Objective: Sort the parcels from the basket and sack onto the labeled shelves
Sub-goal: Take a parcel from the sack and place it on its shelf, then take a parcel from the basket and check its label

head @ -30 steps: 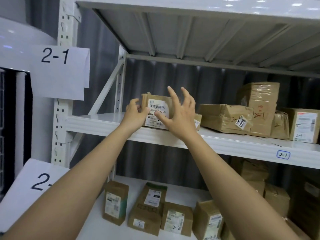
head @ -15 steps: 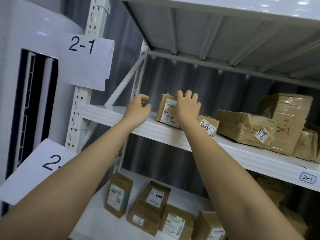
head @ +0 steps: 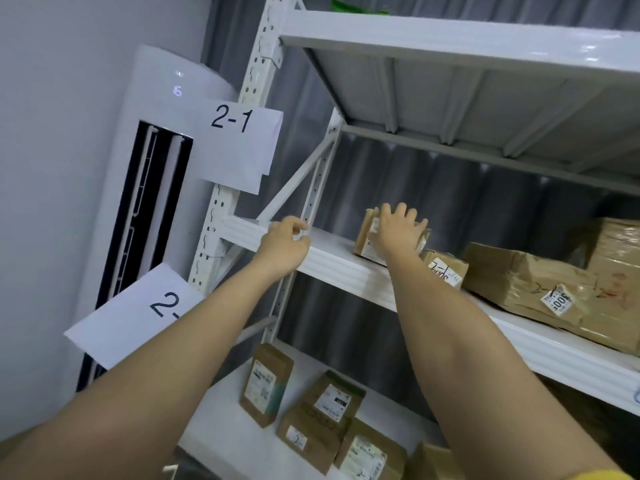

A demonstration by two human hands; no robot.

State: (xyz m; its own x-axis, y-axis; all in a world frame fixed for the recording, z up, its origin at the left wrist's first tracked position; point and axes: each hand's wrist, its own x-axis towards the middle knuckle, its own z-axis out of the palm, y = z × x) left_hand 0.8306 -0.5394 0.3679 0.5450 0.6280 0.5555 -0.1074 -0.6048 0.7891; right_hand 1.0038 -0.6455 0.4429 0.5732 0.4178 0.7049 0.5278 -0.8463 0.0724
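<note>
Right hand (head: 398, 230) spread against half-hidden parcel (head: 365, 233); left hand (head: 284, 245) loosely curled, empty.

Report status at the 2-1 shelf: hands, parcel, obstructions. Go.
Right hand on the upright parcel, fingers spread over its top. Left hand loosely curled, empty, by the shelf edge. Small labeled box close on the parcel's right.

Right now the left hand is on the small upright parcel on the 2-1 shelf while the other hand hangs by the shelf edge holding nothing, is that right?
Not quite: the hands are swapped. In the head view the right hand is on the small upright parcel on the 2-1 shelf, and the left hand is by the shelf edge, fingers loosely curled, holding nothing.
</note>
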